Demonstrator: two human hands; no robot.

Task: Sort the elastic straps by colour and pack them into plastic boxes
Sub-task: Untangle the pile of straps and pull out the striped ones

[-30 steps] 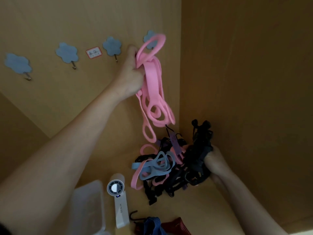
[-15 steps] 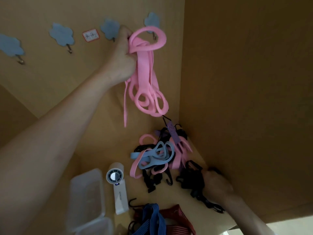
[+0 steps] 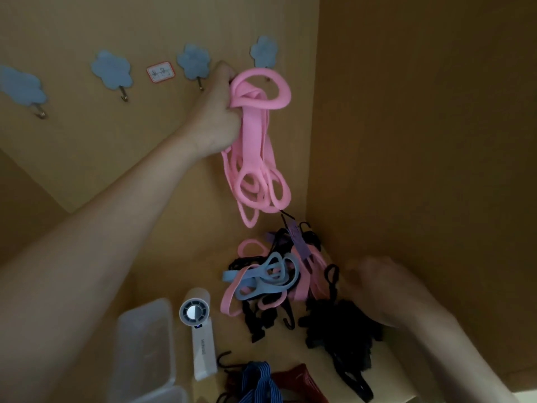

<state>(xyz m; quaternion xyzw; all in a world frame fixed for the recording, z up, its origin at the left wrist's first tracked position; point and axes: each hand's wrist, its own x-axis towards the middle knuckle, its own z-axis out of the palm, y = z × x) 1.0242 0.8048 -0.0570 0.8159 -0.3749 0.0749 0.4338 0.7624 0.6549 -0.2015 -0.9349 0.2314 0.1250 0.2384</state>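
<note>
My left hand (image 3: 216,120) is raised high near the back wall and grips a bunch of pink elastic straps (image 3: 257,158) that hang down in loops. Below them, in the corner, lies a mixed pile with a grey-blue strap (image 3: 266,279), more pink straps (image 3: 312,274) and black straps. A separate bundle of black straps (image 3: 340,333) lies on the surface at the right. My right hand (image 3: 386,289) hovers just above that bundle; it is blurred, its fingers look loose and nothing shows in them. A clear plastic box (image 3: 145,344) stands at the lower left.
A white hand-held fan (image 3: 197,330) lies beside the box. Blue striped cords (image 3: 258,382) and red cords (image 3: 299,382) lie at the bottom edge. Blue cloud-shaped hooks (image 3: 112,69) line the back wall. A wooden side wall closes the right.
My left hand kept the pink straps raised. My right hand carried the black bundle out of the pile toward me, and that bundle now lies on the surface under the hand.
</note>
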